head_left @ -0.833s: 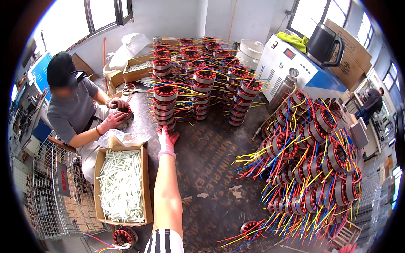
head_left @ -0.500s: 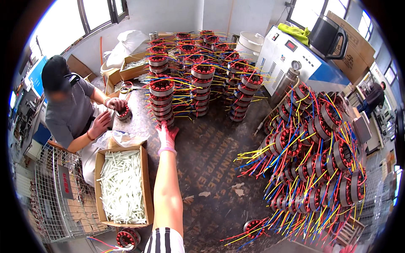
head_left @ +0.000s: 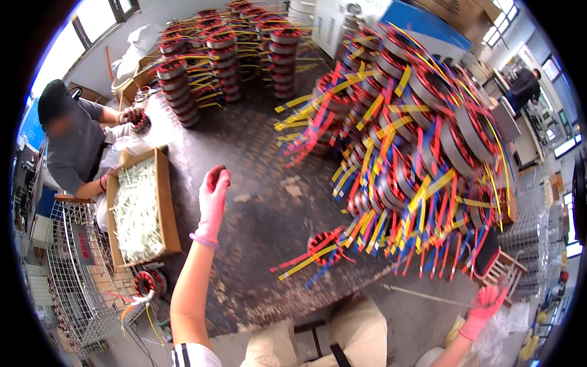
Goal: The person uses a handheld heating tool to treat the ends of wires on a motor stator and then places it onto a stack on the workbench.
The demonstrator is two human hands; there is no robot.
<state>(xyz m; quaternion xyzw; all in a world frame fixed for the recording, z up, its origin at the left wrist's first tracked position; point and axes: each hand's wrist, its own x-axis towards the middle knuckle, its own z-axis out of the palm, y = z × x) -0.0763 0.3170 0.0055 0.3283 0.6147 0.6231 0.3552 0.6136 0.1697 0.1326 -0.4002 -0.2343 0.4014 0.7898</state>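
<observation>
Workshop floor, small motor-winding shop. Dark work table [head_left: 269, 189] carries stacked wound stators [head_left: 177, 92] and a large heap of stator coils [head_left: 422, 153] with red, yellow and blue lead sleeves. Cardboard box [head_left: 168, 202] of white insulating strips lies at the table's left edge. Wire-mesh crate [head_left: 73, 275] stands beside it. A co-worker [head_left: 73, 140] sits at the far left corner. Windows [head_left: 104, 15] behind.

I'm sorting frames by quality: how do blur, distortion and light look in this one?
Head view: strong fisheye, the table edge bends and the corners go black; the window at upper left is blown out white; the left hand and right hand in pink gloves look slightly soft; the coil pile stays fairly sharp.
</observation>
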